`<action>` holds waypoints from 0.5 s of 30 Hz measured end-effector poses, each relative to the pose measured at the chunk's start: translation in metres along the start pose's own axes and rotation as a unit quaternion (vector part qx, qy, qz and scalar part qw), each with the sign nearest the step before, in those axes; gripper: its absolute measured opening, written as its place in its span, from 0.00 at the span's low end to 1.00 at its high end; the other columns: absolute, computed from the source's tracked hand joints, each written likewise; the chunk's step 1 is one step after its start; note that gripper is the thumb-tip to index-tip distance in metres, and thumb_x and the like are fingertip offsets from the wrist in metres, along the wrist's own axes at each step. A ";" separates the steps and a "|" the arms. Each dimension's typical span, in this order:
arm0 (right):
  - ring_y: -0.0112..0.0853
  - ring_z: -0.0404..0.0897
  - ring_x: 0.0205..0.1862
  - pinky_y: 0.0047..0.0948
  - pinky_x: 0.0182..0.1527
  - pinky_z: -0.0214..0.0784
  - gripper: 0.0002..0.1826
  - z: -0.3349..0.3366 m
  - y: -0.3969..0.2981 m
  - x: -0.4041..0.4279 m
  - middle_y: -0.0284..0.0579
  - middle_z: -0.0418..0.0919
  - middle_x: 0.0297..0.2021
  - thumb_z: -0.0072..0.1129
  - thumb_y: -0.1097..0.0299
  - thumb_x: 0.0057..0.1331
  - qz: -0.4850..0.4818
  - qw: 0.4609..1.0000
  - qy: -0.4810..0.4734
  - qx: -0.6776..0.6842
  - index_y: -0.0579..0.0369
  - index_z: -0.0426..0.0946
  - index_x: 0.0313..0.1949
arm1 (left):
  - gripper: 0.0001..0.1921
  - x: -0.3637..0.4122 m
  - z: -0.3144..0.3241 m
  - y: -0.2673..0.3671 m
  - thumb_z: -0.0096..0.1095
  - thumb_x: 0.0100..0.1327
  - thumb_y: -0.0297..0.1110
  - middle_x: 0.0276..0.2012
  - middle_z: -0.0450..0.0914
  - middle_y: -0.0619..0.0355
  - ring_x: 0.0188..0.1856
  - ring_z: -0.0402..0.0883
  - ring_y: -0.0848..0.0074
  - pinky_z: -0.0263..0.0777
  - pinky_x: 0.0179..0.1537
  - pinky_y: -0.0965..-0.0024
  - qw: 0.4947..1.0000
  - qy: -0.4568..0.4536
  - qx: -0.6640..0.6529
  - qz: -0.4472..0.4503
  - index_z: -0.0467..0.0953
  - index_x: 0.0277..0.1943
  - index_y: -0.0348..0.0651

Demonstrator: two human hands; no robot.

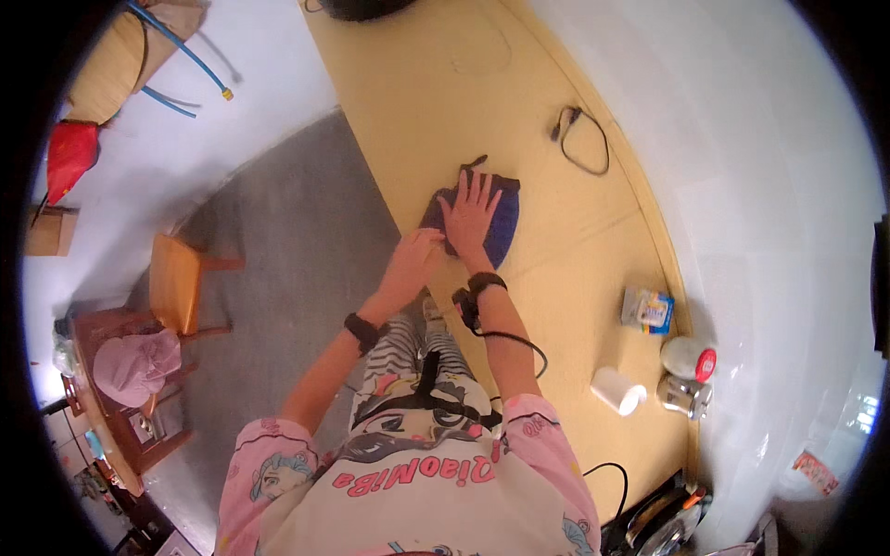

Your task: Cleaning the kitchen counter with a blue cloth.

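Observation:
A dark blue piece of fabric [506, 226], perhaps a cap or a pouch, lies on the pale yellow tabletop [542, 278], close to its left edge. A short dark strap or loop sticks out at its far end. My right hand [471, 212] rests flat on the fabric, palm down, with the fingers spread. At the fabric's near left edge is my left hand [416, 260], its fingers bent and the fingertips touching or just beside the cloth. Whether they pinch it cannot be told. Black bands circle both wrists, and a black cable runs from the right one.
On the table's right side lie a black cable [585, 142], a small box [646, 311], a white paper cup [617, 391], a white container [685, 358] and a glass jar [683, 396]. A wooden chair [174, 283] stands left on the grey floor, beside a brown table [111, 326] with pink cloth.

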State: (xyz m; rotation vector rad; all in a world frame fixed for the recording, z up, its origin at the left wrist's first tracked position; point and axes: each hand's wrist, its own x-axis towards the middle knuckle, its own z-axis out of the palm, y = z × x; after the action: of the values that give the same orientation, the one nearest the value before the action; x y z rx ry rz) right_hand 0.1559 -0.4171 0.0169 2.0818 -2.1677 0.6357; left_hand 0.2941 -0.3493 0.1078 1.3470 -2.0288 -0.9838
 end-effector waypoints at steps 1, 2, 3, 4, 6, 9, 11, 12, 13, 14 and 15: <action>0.47 0.45 0.66 0.55 0.64 0.33 0.34 0.009 -0.006 0.021 0.49 0.49 0.64 0.46 0.48 0.62 0.002 1.000 0.002 0.009 0.54 0.54 0.62 | 0.13 0.012 -0.008 -0.011 0.46 0.63 0.31 0.47 0.70 0.50 0.52 0.67 0.60 0.61 0.52 0.64 0.999 -0.003 0.015 0.028 0.68 0.49 0.38; 0.47 0.44 0.66 0.55 0.64 0.32 0.34 0.018 -0.013 0.041 0.49 0.49 0.64 0.46 0.48 0.62 0.004 1.000 0.005 0.018 0.54 0.54 0.62 | 0.13 0.024 -0.017 -0.019 0.46 0.63 0.31 0.47 0.70 0.50 0.52 0.67 0.60 0.61 0.52 0.64 0.999 0.001 0.016 0.031 0.68 0.49 0.38; 0.47 0.44 0.66 0.55 0.64 0.32 0.35 0.025 -0.018 0.057 0.49 0.48 0.64 0.46 0.47 0.62 0.005 1.000 -0.010 0.016 0.54 0.54 0.62 | 0.12 0.034 -0.026 -0.026 0.47 0.62 0.30 0.45 0.71 0.47 0.50 0.68 0.57 0.62 0.51 0.62 0.999 0.009 -0.004 0.047 0.68 0.47 0.36; 0.47 0.44 0.66 0.55 0.64 0.32 0.35 0.030 -0.020 0.072 0.49 0.48 0.64 0.46 0.47 0.62 0.007 1.000 -0.004 0.014 0.54 0.54 0.62 | 0.12 0.047 -0.034 -0.032 0.47 0.60 0.28 0.44 0.71 0.45 0.48 0.69 0.54 0.63 0.49 0.60 0.998 0.015 -0.024 0.064 0.68 0.46 0.33; 0.48 0.45 0.66 0.58 0.63 0.33 0.35 0.040 -0.025 0.096 0.50 0.50 0.63 0.47 0.48 0.61 0.010 1.000 -0.007 0.016 0.54 0.53 0.62 | 0.12 0.074 -0.045 -0.045 0.47 0.61 0.28 0.44 0.71 0.44 0.48 0.69 0.53 0.63 0.48 0.60 0.997 0.006 -0.017 0.070 0.68 0.46 0.33; 0.46 0.45 0.66 0.55 0.64 0.34 0.33 0.043 -0.030 0.108 0.49 0.50 0.64 0.49 0.53 0.61 0.040 0.998 -0.044 0.016 0.53 0.53 0.62 | 0.11 0.127 -0.050 -0.069 0.47 0.61 0.28 0.44 0.71 0.45 0.47 0.69 0.55 0.64 0.48 0.61 0.995 -0.021 -0.007 0.097 0.67 0.46 0.35; 0.45 0.47 0.66 0.53 0.64 0.36 0.33 0.034 -0.016 0.111 0.49 0.51 0.63 0.49 0.53 0.62 0.041 0.996 -0.066 0.042 0.54 0.54 0.62 | 0.11 0.159 -0.045 -0.080 0.47 0.61 0.28 0.44 0.70 0.48 0.47 0.69 0.57 0.64 0.48 0.62 0.991 -0.050 -0.006 0.121 0.67 0.47 0.37; 0.44 0.49 0.66 0.50 0.64 0.38 0.32 0.028 -0.007 0.108 0.49 0.52 0.63 0.49 0.54 0.62 0.025 0.993 -0.089 0.076 0.55 0.55 0.61 | 0.11 0.173 -0.041 -0.082 0.48 0.61 0.28 0.43 0.71 0.48 0.46 0.69 0.57 0.64 0.47 0.62 0.990 -0.089 0.013 0.112 0.67 0.46 0.37; 0.43 0.55 0.63 0.46 0.63 0.45 0.28 0.022 0.001 0.102 0.51 0.57 0.61 0.50 0.59 0.62 0.054 0.989 -0.076 0.110 0.56 0.58 0.59 | 0.10 0.182 -0.035 -0.084 0.49 0.60 0.27 0.42 0.71 0.48 0.46 0.70 0.57 0.65 0.46 0.62 0.986 -0.129 0.032 0.104 0.67 0.45 0.37; 0.45 0.61 0.60 0.42 0.61 0.51 0.23 0.009 0.001 0.097 0.51 0.63 0.57 0.51 0.63 0.61 0.096 0.987 0.003 0.131 0.57 0.63 0.55 | 0.10 0.189 -0.033 -0.087 0.49 0.60 0.27 0.42 0.71 0.48 0.46 0.70 0.57 0.65 0.46 0.62 0.982 -0.150 0.031 0.113 0.67 0.45 0.37; 0.45 0.63 0.58 0.41 0.60 0.52 0.21 0.000 0.006 0.085 0.51 0.65 0.55 0.51 0.64 0.61 0.140 0.979 0.000 0.146 0.58 0.65 0.53 | 0.10 0.193 -0.028 -0.089 0.50 0.59 0.27 0.41 0.71 0.50 0.45 0.70 0.58 0.64 0.46 0.62 0.976 -0.164 0.046 0.135 0.67 0.44 0.37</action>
State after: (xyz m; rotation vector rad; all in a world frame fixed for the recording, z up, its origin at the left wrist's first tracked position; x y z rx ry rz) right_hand 0.1428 -0.4972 0.0438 1.9043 -2.5266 1.0362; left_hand 0.2910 -0.5581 0.0578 0.9632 -2.4509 -1.0519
